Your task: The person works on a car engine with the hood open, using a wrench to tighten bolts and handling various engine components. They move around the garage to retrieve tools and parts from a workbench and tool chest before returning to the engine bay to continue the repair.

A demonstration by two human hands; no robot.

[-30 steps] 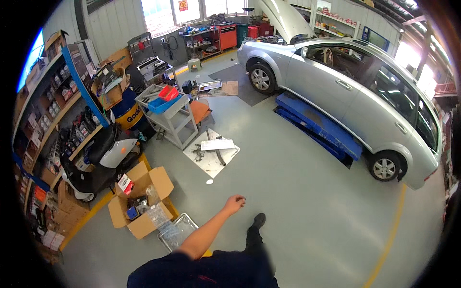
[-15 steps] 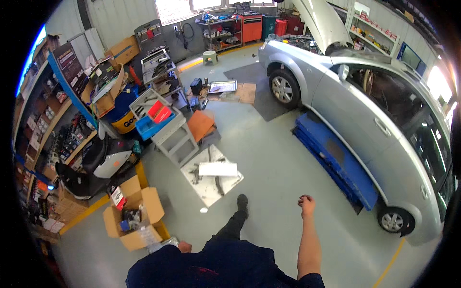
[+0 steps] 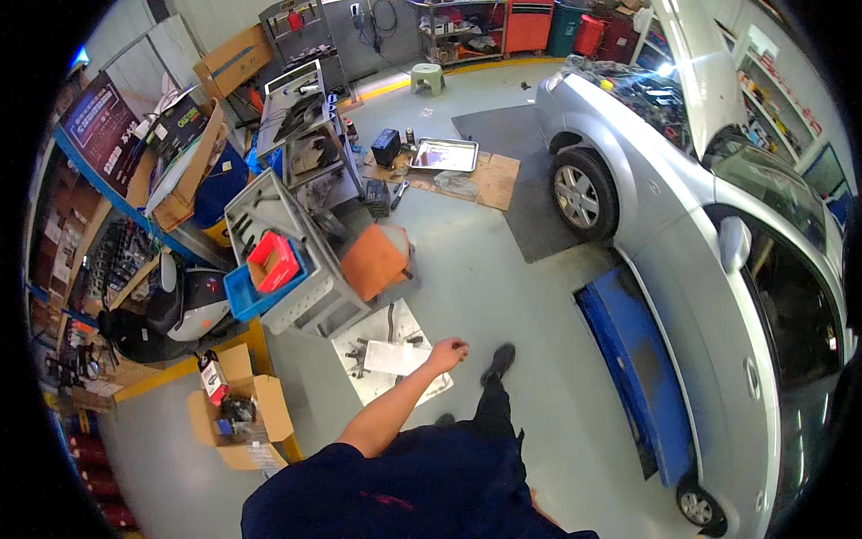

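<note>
My left hand (image 3: 449,353) swings forward in front of my body, its fingers curled; whether anything small is inside them I cannot make out. Below it on the floor lies a white board (image 3: 348,334) bearing dark metal parts and a flat white slab (image 3: 393,357). Of my right hand (image 3: 535,499) only a sliver of skin shows beside my dark shirt, so its fingers are hidden. One dark shoe (image 3: 498,362) is stepping ahead on the grey floor.
A silver car (image 3: 669,202) with its hood up stands right, beside a blue lift platform (image 3: 637,359). To the left are a grey tool cart (image 3: 314,301) with a red bin (image 3: 273,260), an open cardboard box (image 3: 269,404) and a scooter (image 3: 193,305). Ahead lies a metal tray (image 3: 446,154).
I have walked forward, nearer the cart and the car's front. My left arm has swung forward into view; my right arm has swung back, mostly out of sight.
</note>
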